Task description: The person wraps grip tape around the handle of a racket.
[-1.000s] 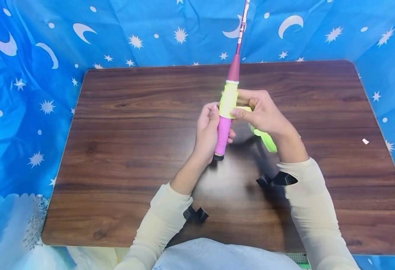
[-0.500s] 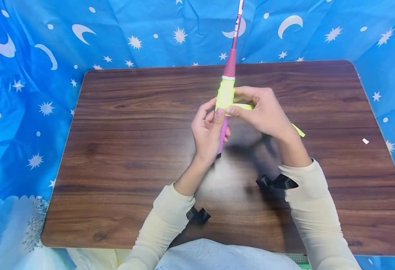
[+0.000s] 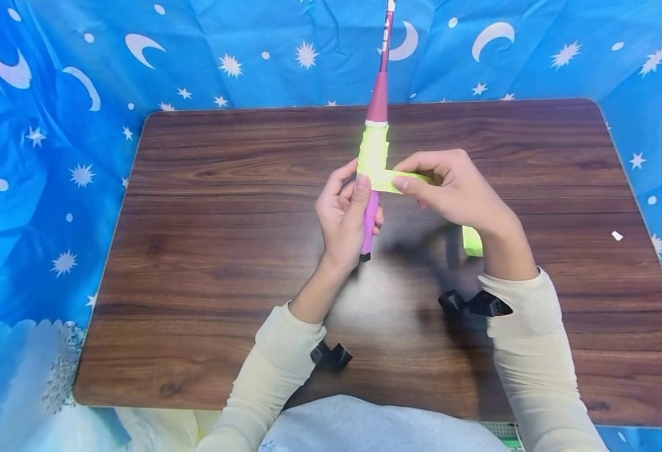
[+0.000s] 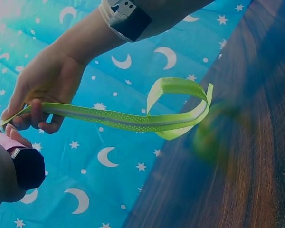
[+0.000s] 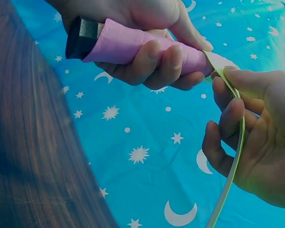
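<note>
A racket with a dark red shaft and cone point(image 3: 378, 100) is held up over the table, its handle toward the person. Yellow-green grip tape point(image 3: 373, 147) wraps the upper handle; the lower handle point(image 5: 128, 45) is pink, ending in a black butt cap point(image 5: 81, 38). My left hand point(image 3: 342, 216) grips the handle, thumb on the lower edge of the wrapped tape. The right hand point(image 3: 455, 188) pinches the tape's free strip between thumb and fingers, just right of the handle. In the left wrist view the loose strip point(image 4: 109, 118) trails from that hand and curls at its end.
The brown wood-grain table point(image 3: 223, 263) lies beneath both hands. A small white scrap point(image 3: 616, 236) rests on its right side. Blue cloth with moons and stars point(image 3: 280, 56) hangs around the back and sides. Black camera mounts point(image 3: 331, 356) sit at both wrists.
The racket has shifted left and turned more upright. My left hand has moved up the handle, its thumb now on the tape. The right hand has drawn the strip out to the right.
</note>
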A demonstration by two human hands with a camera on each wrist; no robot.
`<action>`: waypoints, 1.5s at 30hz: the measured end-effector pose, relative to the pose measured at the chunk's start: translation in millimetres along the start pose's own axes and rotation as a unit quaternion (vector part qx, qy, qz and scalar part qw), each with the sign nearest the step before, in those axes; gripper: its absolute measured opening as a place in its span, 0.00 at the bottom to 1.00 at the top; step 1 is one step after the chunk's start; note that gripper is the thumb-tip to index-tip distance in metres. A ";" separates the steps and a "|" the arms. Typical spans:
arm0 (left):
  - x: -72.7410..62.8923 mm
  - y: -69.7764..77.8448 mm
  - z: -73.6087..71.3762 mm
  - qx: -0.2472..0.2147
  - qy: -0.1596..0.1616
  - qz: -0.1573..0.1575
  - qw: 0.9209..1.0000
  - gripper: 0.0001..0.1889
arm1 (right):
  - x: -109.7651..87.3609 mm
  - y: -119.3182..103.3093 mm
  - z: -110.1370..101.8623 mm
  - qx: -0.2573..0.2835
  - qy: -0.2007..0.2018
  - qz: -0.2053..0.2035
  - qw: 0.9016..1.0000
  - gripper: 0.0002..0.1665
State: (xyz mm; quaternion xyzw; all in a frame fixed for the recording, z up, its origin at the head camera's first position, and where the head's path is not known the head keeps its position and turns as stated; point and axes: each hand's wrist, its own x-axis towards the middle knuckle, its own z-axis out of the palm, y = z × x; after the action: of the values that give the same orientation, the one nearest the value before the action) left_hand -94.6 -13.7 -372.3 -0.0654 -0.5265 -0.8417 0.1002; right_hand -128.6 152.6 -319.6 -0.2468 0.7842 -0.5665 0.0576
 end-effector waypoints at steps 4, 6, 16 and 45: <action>0.9 1.6 0.9 -0.020 -0.012 -0.007 1.000 0.17 | 1.0 1.9 -0.9 -0.005 0.010 -0.010 1.000 0.04; 0.9 2.9 1.5 -0.035 -0.020 -0.018 0.999 0.17 | 2.2 4.5 -0.3 0.005 0.018 -0.016 1.000 0.04; -3.3 5.3 -1.1 -0.141 -0.068 -0.125 0.980 0.14 | 8.4 26.4 6.1 0.125 0.024 -0.053 0.990 0.09; -2.2 0.6 1.4 0.068 -0.013 -0.067 0.995 0.16 | 15.8 17.9 26.5 0.162 0.094 -0.048 0.981 0.27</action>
State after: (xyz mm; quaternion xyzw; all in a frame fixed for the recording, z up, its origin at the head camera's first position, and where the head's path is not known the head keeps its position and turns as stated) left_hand -92.3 -12.4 -371.6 -0.0338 -0.5866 -0.8081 0.0413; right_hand -138.4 126.9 -342.3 -0.2171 0.6715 -0.7085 -0.0041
